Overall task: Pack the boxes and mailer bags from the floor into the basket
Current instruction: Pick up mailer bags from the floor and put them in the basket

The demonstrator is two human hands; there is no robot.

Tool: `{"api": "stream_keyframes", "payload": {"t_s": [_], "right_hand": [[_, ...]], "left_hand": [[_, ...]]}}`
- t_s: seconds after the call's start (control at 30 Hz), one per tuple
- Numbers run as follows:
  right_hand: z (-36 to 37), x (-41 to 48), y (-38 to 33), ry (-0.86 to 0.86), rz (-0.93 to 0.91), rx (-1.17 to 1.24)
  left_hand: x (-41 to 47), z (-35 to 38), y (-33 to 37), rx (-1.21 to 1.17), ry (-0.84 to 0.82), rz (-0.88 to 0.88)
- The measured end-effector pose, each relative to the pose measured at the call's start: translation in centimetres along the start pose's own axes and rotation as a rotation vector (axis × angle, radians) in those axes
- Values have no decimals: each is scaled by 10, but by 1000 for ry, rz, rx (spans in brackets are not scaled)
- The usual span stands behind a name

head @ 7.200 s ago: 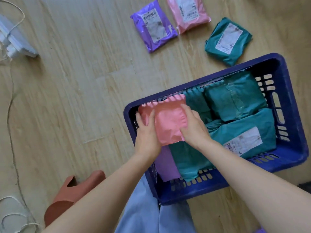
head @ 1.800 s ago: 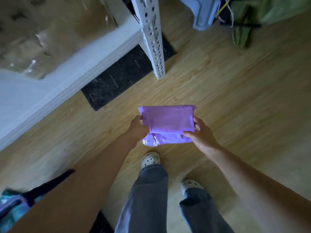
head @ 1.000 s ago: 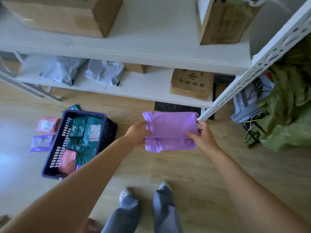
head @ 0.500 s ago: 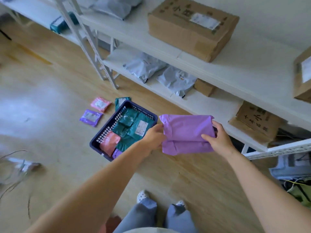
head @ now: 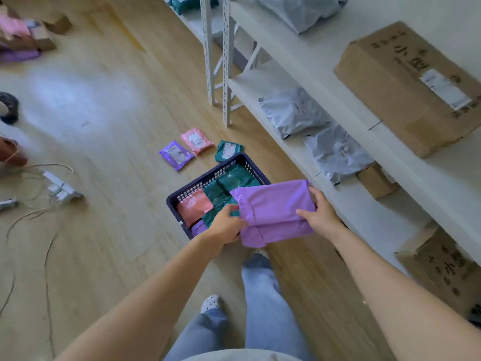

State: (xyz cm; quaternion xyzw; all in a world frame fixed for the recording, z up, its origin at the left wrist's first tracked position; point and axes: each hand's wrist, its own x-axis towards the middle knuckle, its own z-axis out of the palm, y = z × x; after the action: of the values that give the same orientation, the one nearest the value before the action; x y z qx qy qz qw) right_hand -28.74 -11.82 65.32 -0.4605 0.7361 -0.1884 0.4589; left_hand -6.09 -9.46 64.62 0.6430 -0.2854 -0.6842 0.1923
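I hold a purple mailer bag (head: 273,212) in the air with both hands, my left hand (head: 225,225) on its left edge and my right hand (head: 318,213) on its right edge. It hangs above the near right part of the dark blue basket (head: 182,195) on the floor. Inside the basket lie a pink mailer (head: 194,205), several green mailers (head: 221,190) and a purple one at the near edge. Beyond the basket three mailers rest on the floor: purple (head: 176,155), pink (head: 197,140) and green (head: 229,151).
White metal shelving (head: 312,82) runs along the right with grey mailer bags (head: 294,112) and cardboard boxes (head: 413,84). Cables and a white power strip (head: 61,188) lie on the floor at left. More parcels (head: 23,37) sit far left. My legs and a white shoe (head: 210,303) are below.
I have turned and stepped nearer to the basket with the purple mailer in both hands; the mailer now hangs over the basket's near right part instead of beside it.
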Motion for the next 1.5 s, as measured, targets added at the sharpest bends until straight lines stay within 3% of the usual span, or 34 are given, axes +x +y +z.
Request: {"api": "stream_keyframes", "payload": {"t_s": [0.37,0.53,0.87,1.03,1.3,1.5], "right_hand": [[55,166,-45,-402,13,-182],[90,225,-38,-496,44,-191],[174,318,29,-478,219,-146],[225,352,74,-425,317,-96],[296,382,138,-388,465,-45],[339,396,172,-272,508,-2]], "left_hand": [[107,-41,12,-326,291,-127],[163,-54,17,-380,368,-227],[311,-103,-28,-213,455,-332],[381,-123,-54,-60,384,-374],[467,-136,-96,-68,385,-405],[520,-145,-140,-132,489,-467]]}}
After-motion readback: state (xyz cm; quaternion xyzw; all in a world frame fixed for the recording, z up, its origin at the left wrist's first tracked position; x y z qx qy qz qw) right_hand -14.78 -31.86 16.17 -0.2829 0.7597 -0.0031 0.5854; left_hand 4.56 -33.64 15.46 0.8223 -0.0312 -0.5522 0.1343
